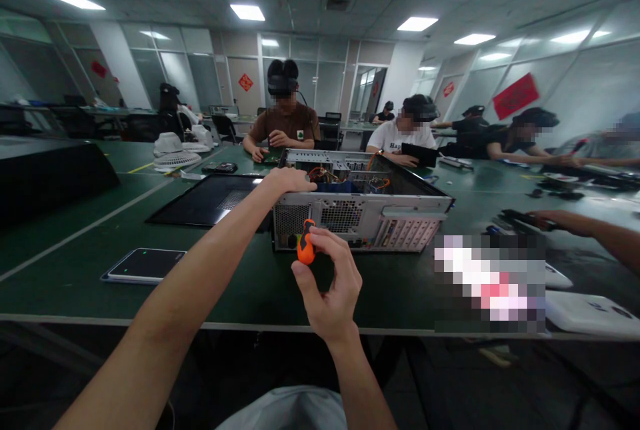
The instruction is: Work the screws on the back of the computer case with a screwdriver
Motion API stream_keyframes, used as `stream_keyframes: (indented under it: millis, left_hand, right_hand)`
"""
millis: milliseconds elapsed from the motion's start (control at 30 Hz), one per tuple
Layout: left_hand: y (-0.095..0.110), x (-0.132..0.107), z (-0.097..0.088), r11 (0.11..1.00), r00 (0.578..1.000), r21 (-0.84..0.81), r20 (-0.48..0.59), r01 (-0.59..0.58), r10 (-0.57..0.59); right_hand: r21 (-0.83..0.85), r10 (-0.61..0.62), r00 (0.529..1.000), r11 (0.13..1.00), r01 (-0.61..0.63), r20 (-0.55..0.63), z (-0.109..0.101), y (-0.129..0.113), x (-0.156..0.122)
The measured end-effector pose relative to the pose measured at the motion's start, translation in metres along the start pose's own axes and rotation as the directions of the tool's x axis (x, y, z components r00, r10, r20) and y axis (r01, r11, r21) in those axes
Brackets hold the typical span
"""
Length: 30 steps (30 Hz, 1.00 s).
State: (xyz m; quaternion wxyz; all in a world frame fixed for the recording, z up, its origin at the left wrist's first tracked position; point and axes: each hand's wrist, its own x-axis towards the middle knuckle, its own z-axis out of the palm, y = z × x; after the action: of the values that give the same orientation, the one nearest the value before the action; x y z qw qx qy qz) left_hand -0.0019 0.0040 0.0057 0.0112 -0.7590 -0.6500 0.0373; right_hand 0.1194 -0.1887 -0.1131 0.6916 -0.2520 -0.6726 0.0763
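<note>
An open computer case (360,210) lies on the green table in front of me, its rear panel with vents and slot covers facing me and coloured wires showing inside. My left hand (290,180) is closed over its upper left edge, with some fingers hidden behind the rim. Between the thumb and fingers of my right hand (333,277) is an orange and black screwdriver (305,247). Its handle end points toward me, just before the vented rear panel. The shaft cannot be made out from here.
A black side panel (200,200) lies left of the case. Nearer me is a phone-like device (145,265). White fans (175,153) stand farther left. Co-workers sit across the table; another person's hand (545,219) holds a dark object at right. A white device (593,313) lies by the edge.
</note>
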Motion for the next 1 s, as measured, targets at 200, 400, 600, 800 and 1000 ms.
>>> stream_keyframes:
  millis: [200, 400, 600, 800, 1000]
  left_hand:
    - [0.001, -0.002, -0.002, 1.000, 0.999, -0.006, 0.038, 0.005, -0.004]
    - [-0.002, 0.007, 0.004, 1.000, 1.000, -0.005, -0.018, 0.002, -0.002]
    - [-0.002, 0.008, 0.005, 1.000, 0.999, -0.006, -0.034, -0.015, 0.015]
    - [-0.001, 0.005, 0.004, 1.000, 0.999, -0.006, -0.033, -0.002, 0.001]
    - [-0.001, -0.001, 0.003, 1.000, 0.999, -0.008, -0.053, -0.008, 0.007]
  right_hand:
    - [-0.103, -0.029, 0.999, 0.994, 0.027, -0.016, -0.001, 0.000, 0.008]
    - [-0.006, 0.017, 0.999, 1.000, -0.017, 0.047, -0.006, -0.006, 0.010]
    - [0.048, 0.037, 0.997, 0.998, -0.041, 0.075, -0.008, -0.001, 0.004]
    - [-0.059, -0.008, 0.999, 0.998, 0.010, 0.039, -0.005, 0.001, 0.006]
    - [0.060, 0.006, 0.999, 0.998, -0.009, 0.044, 0.002, 0.005, 0.001]
